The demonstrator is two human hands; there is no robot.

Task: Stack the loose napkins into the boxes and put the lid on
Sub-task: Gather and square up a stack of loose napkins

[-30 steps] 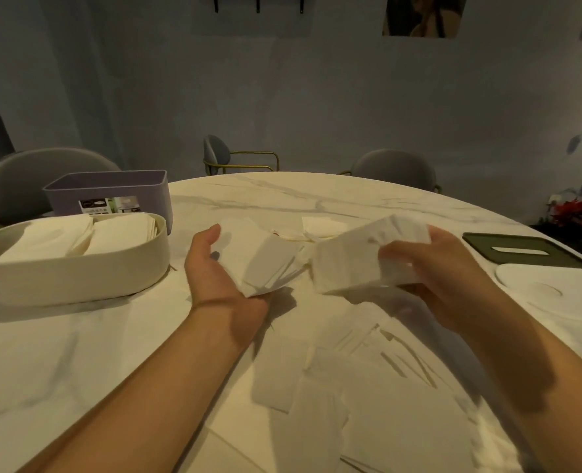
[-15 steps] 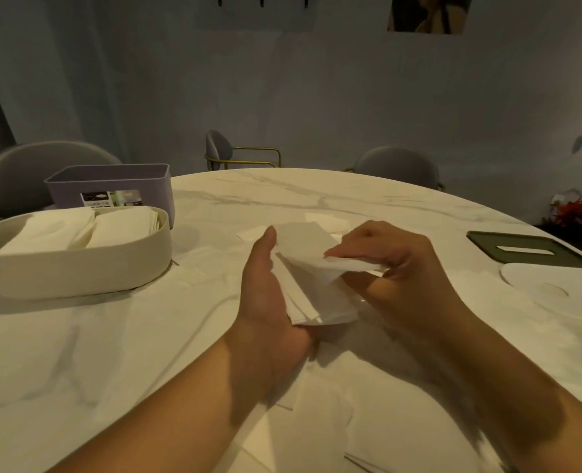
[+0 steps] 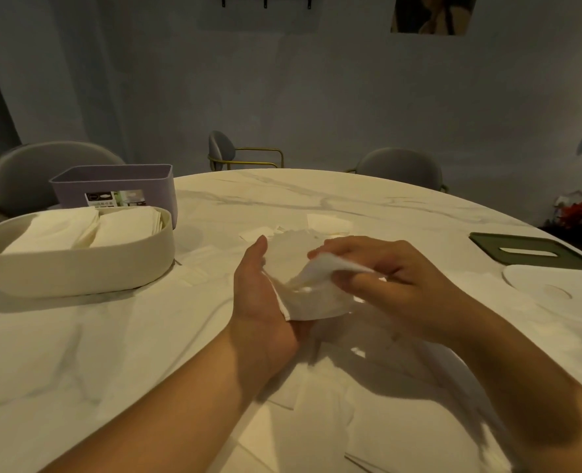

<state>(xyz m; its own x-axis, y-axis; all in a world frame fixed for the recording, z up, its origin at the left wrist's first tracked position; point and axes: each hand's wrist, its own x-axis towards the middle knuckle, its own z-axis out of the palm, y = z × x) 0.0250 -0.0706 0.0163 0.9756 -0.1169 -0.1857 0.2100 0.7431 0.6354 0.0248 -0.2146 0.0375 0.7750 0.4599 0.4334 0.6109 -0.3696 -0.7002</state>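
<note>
1. The bench [image 3: 77, 353] is carrying everything, and loose napkins [image 3: 316, 421] are lying scattered across its near side
2. The cream box [image 3: 77, 271] is sitting at the left, holding two rows of napkins; the purple box [image 3: 112, 180] is standing just behind it, its inside hidden
3. The green lid [image 3: 528, 250] and the white lid [image 3: 555, 285] are lying at the right, off both boxes
4. The left hand [image 3: 265, 302] is cradling a stack of napkins [image 3: 313, 298] in its flat palm, thumb upright; the right hand [image 3: 392, 278] is pinching the top napkin [image 3: 330, 268] onto it
5. Gathering seems to be the step in hand; the next move is calling for squaring the stack and carrying it left into a box without fanning it
</note>
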